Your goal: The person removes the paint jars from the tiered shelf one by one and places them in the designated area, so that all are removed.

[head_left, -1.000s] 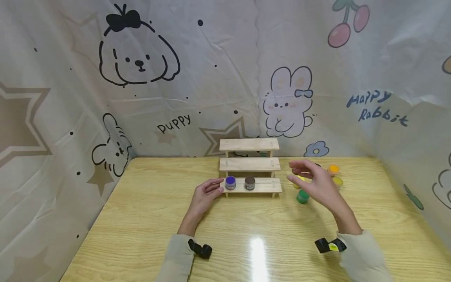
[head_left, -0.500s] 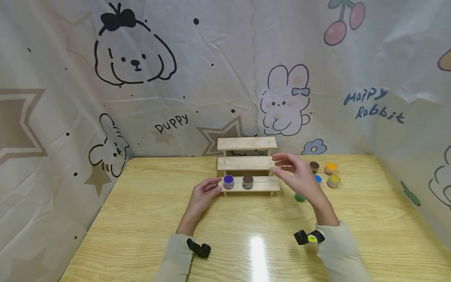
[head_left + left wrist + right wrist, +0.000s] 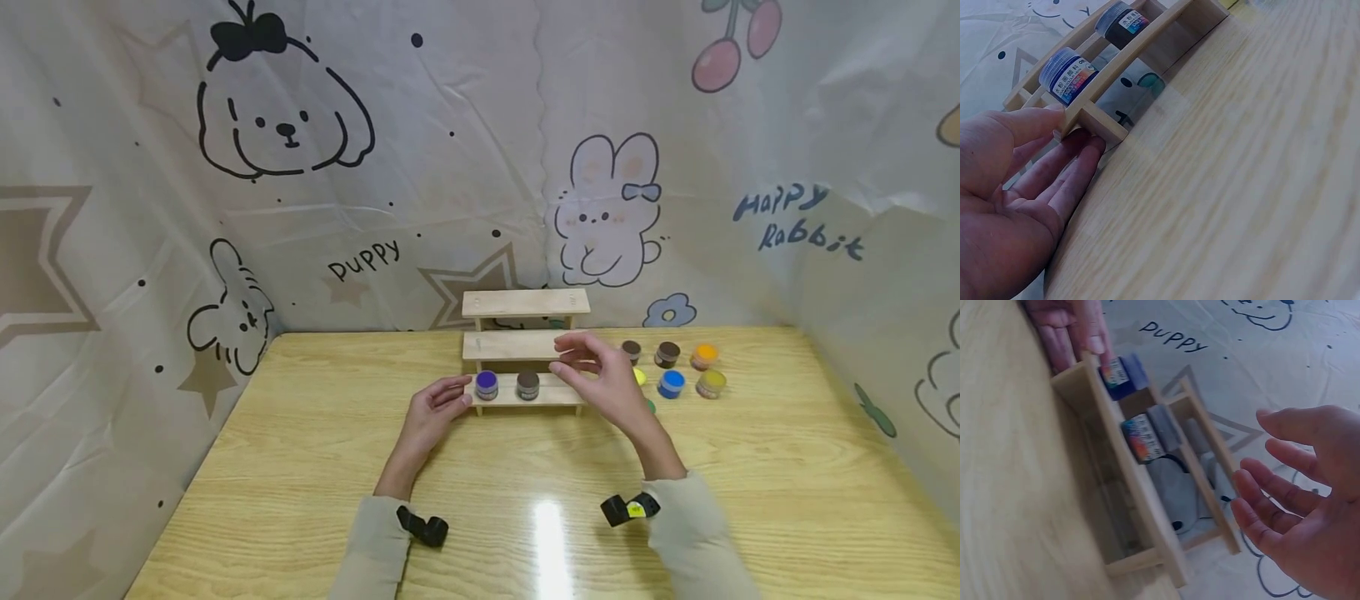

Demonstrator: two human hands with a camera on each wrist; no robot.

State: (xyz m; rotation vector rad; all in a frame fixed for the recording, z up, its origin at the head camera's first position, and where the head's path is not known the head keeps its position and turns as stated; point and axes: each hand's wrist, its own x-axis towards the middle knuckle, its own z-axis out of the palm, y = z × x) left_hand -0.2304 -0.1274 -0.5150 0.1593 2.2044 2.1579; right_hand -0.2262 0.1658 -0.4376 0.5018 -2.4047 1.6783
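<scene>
A three-step wooden stand (image 3: 526,302) stands at the back of the table, with a purple paint jar (image 3: 487,384) and a dark brown paint jar (image 3: 528,384) upright on its lowest step. My left hand (image 3: 432,421) holds the left end of that step, its thumb at the upper edge and fingers below, as the left wrist view shows. Over the stand's right part hovers my right hand (image 3: 604,385), fingers loosely bent and nothing between them. In the right wrist view this hand (image 3: 1310,494) is apart from the stand.
Right of the stand, several more paint jars sit on the table: a brown one (image 3: 631,352), a darker one (image 3: 667,354), an orange one (image 3: 704,357), a blue one (image 3: 671,383) and an olive-yellow one (image 3: 711,383). The right hand partly covers a yellow jar (image 3: 640,377) and a green jar (image 3: 650,407).
My right hand has moved left, from above the loose jars to over the stand's right part, and stays without a jar. The left hand keeps its place at the stand.
</scene>
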